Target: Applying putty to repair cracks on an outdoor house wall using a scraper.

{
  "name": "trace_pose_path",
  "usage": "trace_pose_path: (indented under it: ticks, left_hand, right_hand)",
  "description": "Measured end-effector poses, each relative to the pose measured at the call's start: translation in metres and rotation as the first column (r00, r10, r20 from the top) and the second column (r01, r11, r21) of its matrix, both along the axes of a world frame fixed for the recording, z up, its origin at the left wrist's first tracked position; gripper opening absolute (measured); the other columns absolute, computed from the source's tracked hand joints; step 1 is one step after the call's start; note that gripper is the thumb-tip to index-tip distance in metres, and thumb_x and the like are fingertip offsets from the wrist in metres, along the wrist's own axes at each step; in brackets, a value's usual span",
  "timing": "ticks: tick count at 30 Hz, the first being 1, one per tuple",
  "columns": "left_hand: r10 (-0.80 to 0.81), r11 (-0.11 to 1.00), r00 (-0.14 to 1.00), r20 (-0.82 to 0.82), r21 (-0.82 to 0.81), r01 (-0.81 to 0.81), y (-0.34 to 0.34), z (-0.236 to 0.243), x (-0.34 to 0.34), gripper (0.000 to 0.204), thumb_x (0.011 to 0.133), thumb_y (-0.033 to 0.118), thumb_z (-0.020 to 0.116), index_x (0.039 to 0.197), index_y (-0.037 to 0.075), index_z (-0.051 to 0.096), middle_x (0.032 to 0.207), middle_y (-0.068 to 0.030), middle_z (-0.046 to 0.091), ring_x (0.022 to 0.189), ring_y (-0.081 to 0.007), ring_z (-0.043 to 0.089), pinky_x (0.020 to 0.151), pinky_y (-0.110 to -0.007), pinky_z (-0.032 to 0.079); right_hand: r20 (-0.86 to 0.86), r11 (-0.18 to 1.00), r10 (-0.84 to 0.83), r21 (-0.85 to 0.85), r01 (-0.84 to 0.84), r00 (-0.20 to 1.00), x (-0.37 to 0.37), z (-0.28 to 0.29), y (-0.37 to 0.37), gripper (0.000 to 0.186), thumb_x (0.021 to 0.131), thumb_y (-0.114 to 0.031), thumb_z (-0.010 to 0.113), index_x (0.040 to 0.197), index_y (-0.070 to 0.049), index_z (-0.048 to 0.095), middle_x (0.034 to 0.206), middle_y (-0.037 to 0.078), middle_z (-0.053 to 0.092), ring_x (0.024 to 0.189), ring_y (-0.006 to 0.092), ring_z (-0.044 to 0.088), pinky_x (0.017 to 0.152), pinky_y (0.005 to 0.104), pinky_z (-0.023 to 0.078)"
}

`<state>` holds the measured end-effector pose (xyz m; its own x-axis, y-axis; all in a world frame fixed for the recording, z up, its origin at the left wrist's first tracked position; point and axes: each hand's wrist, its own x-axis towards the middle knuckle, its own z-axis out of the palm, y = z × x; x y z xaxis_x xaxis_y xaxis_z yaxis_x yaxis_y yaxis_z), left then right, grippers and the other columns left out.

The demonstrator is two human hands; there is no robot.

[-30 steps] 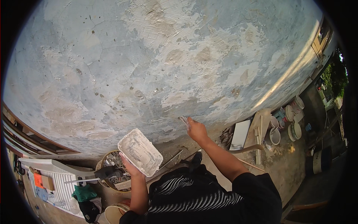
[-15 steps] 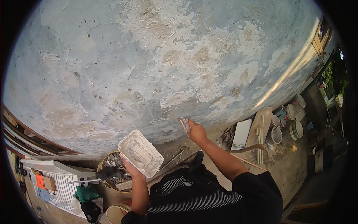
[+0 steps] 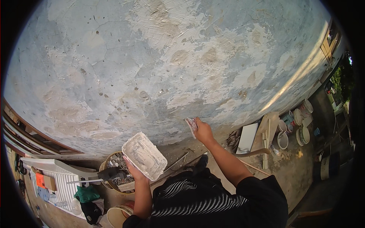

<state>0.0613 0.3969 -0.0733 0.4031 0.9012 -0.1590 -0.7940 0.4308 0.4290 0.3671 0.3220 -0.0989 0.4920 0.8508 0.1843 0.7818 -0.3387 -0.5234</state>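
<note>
My left hand [image 3: 135, 170] grips a shallow rectangular tub [image 3: 145, 155] by its left side; off-white filler paste coats its inside and rim. My right hand [image 3: 203, 132] is closed round a flat scraper-like tool [image 3: 191, 126], smeared with whitish paste and some red; the fingers hide most of its handle. The tool is held up close to the wall, and I cannot tell whether it touches. In front of me stands the pale blue wall [image 3: 125, 68], with rough cream and beige patches of filler spread over it.
A round bin of rubble [image 3: 117, 190] stands below the tub. At left is a white ribbed panel [image 3: 66, 186] bearing boxes and cloths. Right along the wall's foot lean a white board [image 3: 247, 138] and planks, with several paste-stained buckets [image 3: 282, 140] beyond. A curved wooden handle [image 3: 254, 152] lies near my right forearm.
The view has shifted slightly, so the wall patches sit a little further right and lower. My right hand with the tool has moved slightly right, and the tool is tilted a bit differently.
</note>
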Motion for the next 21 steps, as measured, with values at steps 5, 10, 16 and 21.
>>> trace_pose_path:
  ticks: [5, 10, 16, 21]
  left_hand:
    - [-0.012, 0.999, 1.0, 0.021, 0.038, 0.011, -0.003, 0.004, 0.0, 0.061, 0.094, 0.052, 0.027, 0.136, 0.009, 0.034, 0.135, -0.0108, 0.041, 0.119, -0.0308, 0.044, 0.1, -0.044, 0.035]
    - [0.044, 0.999, 0.999, -0.032, -0.008, -0.045, -0.002, 0.004, 0.003, 0.062, 0.091, 0.055, 0.031, 0.132, 0.01, 0.039, 0.128, -0.0108, 0.049, 0.11, -0.0329, 0.051, 0.092, -0.049, 0.043]
    - [0.061, 0.998, 0.998, -0.029, -0.012, -0.061, -0.004, 0.007, -0.002, 0.061, 0.091, 0.055, 0.031, 0.133, 0.011, 0.039, 0.129, -0.0105, 0.048, 0.112, -0.0327, 0.05, 0.093, -0.049, 0.042]
    - [0.056, 0.997, 0.998, -0.023, -0.047, -0.057, -0.003, 0.01, -0.001, 0.062, 0.091, 0.056, 0.03, 0.134, 0.011, 0.038, 0.13, -0.0103, 0.046, 0.113, -0.0324, 0.049, 0.094, -0.048, 0.041]
  right_hand:
    - [-0.018, 1.0, -0.018, 0.014, 0.018, 1.0, -0.006, -0.007, -0.004, 0.042, 0.074, -0.006, 0.056, 0.114, 0.001, 0.046, 0.077, 0.025, 0.061, 0.076, 0.0416, 0.06, 0.066, 0.0483, 0.048]
    - [0.013, 0.994, -0.106, -0.009, 0.106, 0.994, -0.015, 0.006, -0.005, 0.035, 0.075, -0.009, 0.057, 0.107, -0.002, 0.046, 0.073, 0.023, 0.061, 0.069, 0.0409, 0.06, 0.062, 0.0487, 0.048]
    - [0.102, 0.994, -0.108, -0.009, 0.11, 0.989, -0.019, 0.014, -0.003, 0.029, 0.076, -0.011, 0.056, 0.102, -0.005, 0.046, 0.072, 0.019, 0.062, 0.064, 0.0388, 0.061, 0.058, 0.0482, 0.049]
    - [0.188, 0.994, -0.081, -0.052, 0.092, 0.979, -0.024, 0.003, 0.007, 0.027, 0.077, -0.01, 0.055, 0.102, -0.005, 0.046, 0.073, 0.019, 0.062, 0.064, 0.0381, 0.061, 0.057, 0.0476, 0.049]
